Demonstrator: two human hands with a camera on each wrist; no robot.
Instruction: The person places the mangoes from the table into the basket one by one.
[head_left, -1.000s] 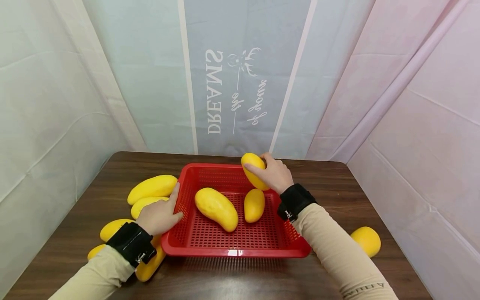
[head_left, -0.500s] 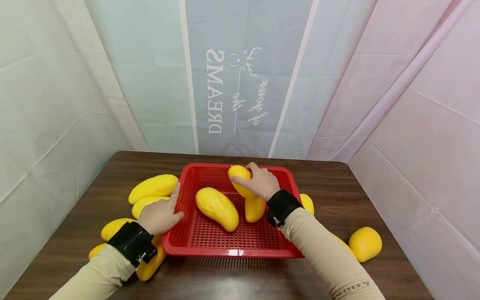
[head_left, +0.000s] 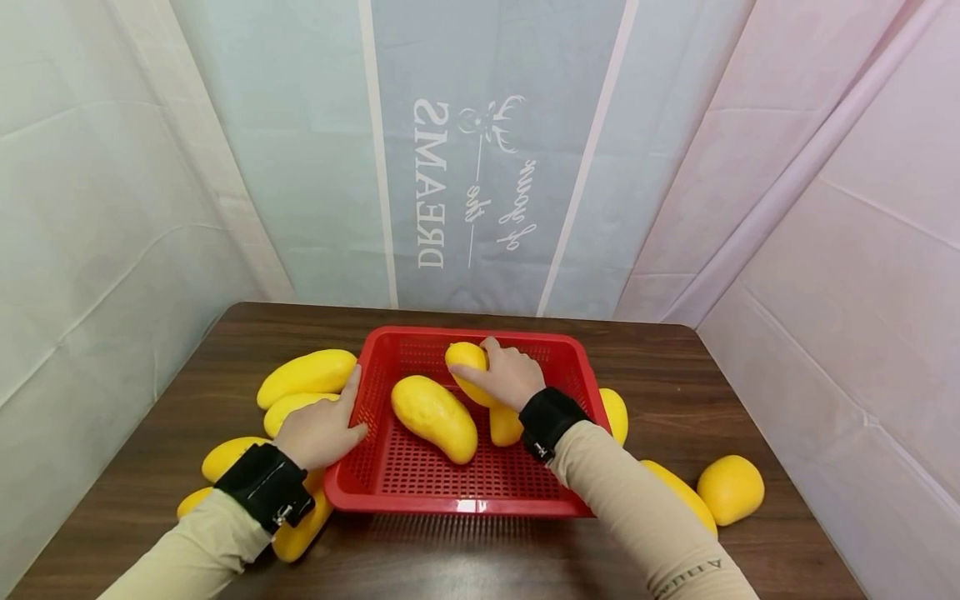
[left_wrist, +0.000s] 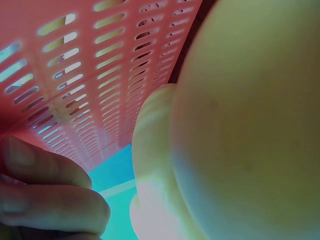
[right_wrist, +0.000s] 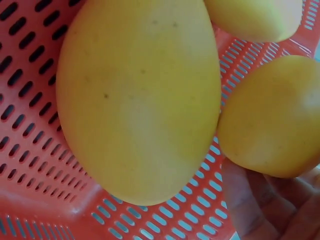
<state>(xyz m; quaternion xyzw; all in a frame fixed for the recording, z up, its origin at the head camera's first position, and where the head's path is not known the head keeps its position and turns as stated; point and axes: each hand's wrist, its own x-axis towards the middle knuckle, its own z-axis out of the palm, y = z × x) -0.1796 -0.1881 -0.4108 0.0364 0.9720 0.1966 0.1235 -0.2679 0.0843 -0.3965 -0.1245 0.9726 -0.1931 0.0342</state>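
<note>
My right hand [head_left: 508,377] holds a yellow mango [head_left: 468,362] low inside the red plastic basket [head_left: 480,505]. The thumb and fingers are around that mango [right_wrist: 272,117] in the right wrist view. Below the hand, partly covered by it, lies a smaller mango [head_left: 506,427] on the basket floor. A larger mango [head_left: 433,418] lies left of it. At the basket's left side, my left hand [head_left: 318,433] grips the rim, its thumb over the edge. Curled fingers [left_wrist: 55,200] show beside the slotted wall in the left wrist view.
Several mangoes lie left of the basket, among them a long one [head_left: 307,377] at the back. Right of it are more mangoes, one [head_left: 731,490] near the right edge of the brown table [head_left: 652,358]. Fabric walls [head_left: 300,208] enclose the table.
My right hand has moved left and down with its mango, from above the basket's back right rim into the basket. The left hand stays on the rim.
</note>
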